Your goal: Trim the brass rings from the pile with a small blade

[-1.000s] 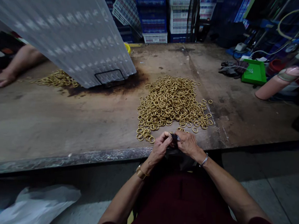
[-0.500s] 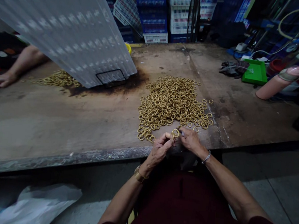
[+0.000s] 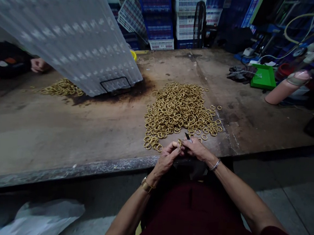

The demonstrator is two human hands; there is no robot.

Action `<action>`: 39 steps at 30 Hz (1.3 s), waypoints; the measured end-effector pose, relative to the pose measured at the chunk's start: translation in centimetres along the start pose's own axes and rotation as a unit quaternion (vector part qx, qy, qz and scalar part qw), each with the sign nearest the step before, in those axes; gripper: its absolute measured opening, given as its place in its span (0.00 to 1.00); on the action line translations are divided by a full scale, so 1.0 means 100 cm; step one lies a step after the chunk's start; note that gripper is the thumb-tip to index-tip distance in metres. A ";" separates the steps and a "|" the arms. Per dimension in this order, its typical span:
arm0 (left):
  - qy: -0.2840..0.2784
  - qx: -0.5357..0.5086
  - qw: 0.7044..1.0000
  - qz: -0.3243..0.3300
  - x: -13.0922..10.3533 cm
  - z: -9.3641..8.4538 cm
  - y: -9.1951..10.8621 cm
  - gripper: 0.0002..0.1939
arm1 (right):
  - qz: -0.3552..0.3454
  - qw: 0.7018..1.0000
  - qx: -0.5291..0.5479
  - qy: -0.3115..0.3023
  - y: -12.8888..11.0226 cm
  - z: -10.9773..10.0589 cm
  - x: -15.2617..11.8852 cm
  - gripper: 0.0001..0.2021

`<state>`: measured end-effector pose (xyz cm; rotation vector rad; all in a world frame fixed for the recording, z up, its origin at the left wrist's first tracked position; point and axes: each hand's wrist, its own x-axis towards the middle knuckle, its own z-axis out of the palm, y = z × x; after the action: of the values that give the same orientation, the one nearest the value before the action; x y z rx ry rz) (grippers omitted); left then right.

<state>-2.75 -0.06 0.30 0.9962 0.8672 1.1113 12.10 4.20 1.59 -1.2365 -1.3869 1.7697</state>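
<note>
Both grips pinched on one brass ring [image 3: 179,143], left hand [image 3: 167,158] meeting right hand [image 3: 197,149], beside the ring heap [image 3: 179,110].

No text, label, brand, number or sign can be read anywhere. The white sheet [image 3: 71,36] hanging over the table carries only a repeating pale pattern, too blurred to make out as letters. The stacked crates [image 3: 163,21] at the back show bare grid walls, and any marks on the clutter at the right are too small to tell.
</note>
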 end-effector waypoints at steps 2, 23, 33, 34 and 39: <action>0.019 -0.019 1.000 -0.014 0.000 0.000 -0.001 0.14 | -0.022 0.999 -0.021 0.038 0.002 0.000 0.001 0.16; 0.115 -0.185 0.975 -0.049 -0.001 0.006 0.006 0.20 | -0.183 0.956 -0.211 0.092 0.005 0.007 -0.004 0.08; 0.114 -0.173 0.977 -0.039 0.000 0.004 0.004 0.20 | -0.162 0.971 -0.155 0.089 0.012 0.008 -0.002 0.11; 0.121 -0.158 0.979 -0.031 0.000 0.004 0.002 0.19 | -0.158 0.970 -0.159 0.090 0.012 0.008 -0.002 0.11; 0.147 -0.079 0.986 -0.004 -0.001 0.007 -0.002 0.18 | -0.134 0.974 -0.161 0.092 0.009 0.011 -0.001 0.13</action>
<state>-2.11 -0.33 0.33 0.7070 1.0003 1.3191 11.21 3.40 0.80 -1.2687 -1.6837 1.2500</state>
